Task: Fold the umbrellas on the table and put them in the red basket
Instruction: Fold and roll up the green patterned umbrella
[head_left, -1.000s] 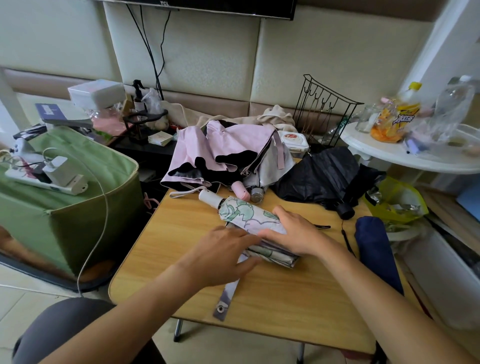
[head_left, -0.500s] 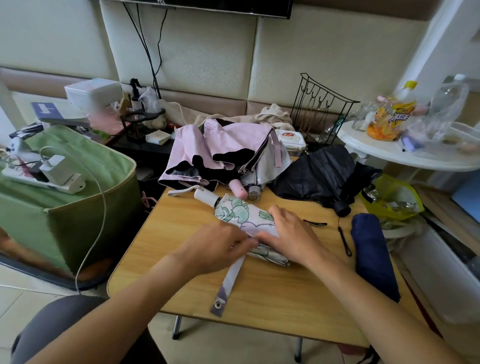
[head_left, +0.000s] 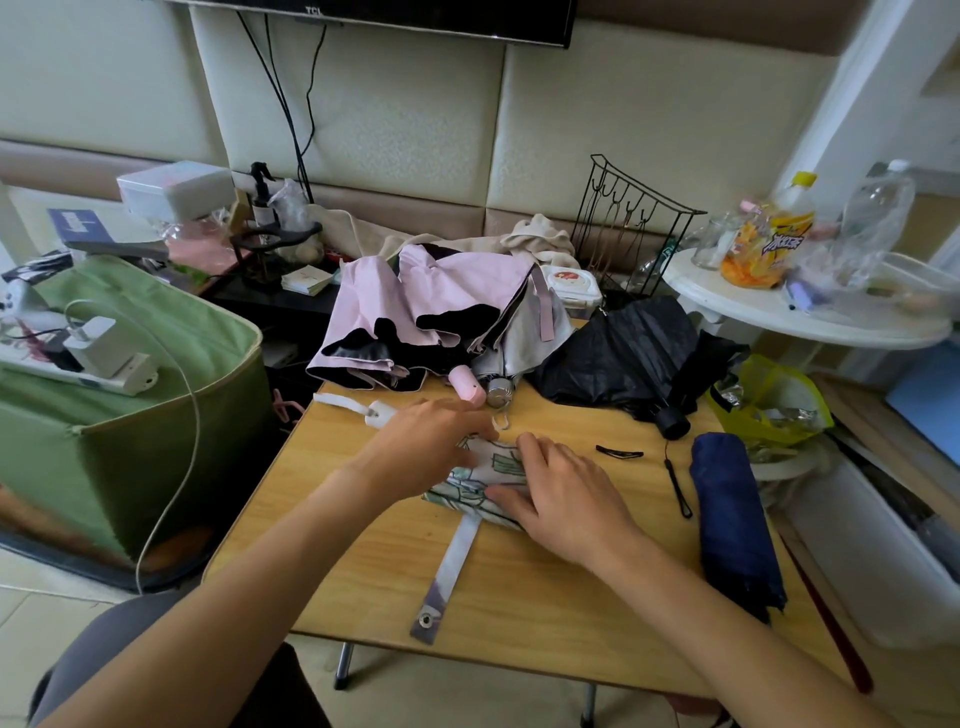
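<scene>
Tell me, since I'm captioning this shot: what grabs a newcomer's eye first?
Two hands, left hand and right hand, press a floral umbrella at the middle of the wooden table. Behind it sprawls an unfolded pink umbrella, with a crumpled black umbrella to its right.

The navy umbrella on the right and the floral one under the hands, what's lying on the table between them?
In the head view, a thin black wrist cord and a small black strap piece lie on bare wood between the floral umbrella and the navy umbrella.
</scene>
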